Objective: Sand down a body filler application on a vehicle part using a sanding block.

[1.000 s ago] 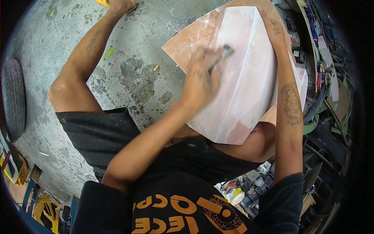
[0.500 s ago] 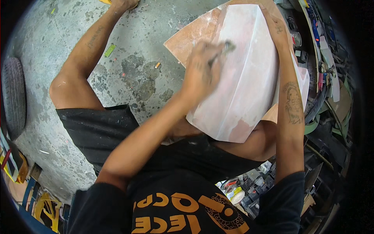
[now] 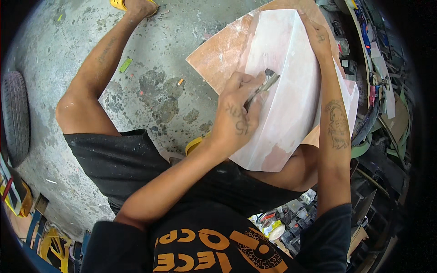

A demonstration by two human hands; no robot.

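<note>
A folded piece of sandpaper (image 3: 269, 82), dark on one side and pale on the other, is pinched in my left hand (image 3: 236, 109). It rests against the left face of a long white panel (image 3: 291, 100) with pinkish patches and a lengthwise ridge. The panel's near end leans on my thigh. At the panel's far right edge, my right hand (image 3: 315, 34) grips it, its fingertips partly hidden. Beneath the panel lies a brown board (image 3: 216, 54) dusted with white powder.
On the stained concrete floor (image 3: 150, 45) lie a green scrap (image 3: 126, 65) and a cigarette butt (image 3: 180, 82). A tyre (image 3: 17, 118) stands at far left. Cluttered parts and tools (image 3: 373, 77) line the right side. My foot wears a yellow clog (image 3: 119, 4).
My left hand has drawn the sandpaper nearer to me along the panel, and its motion blur has gone. My right hand keeps its grip on the panel's edge.
</note>
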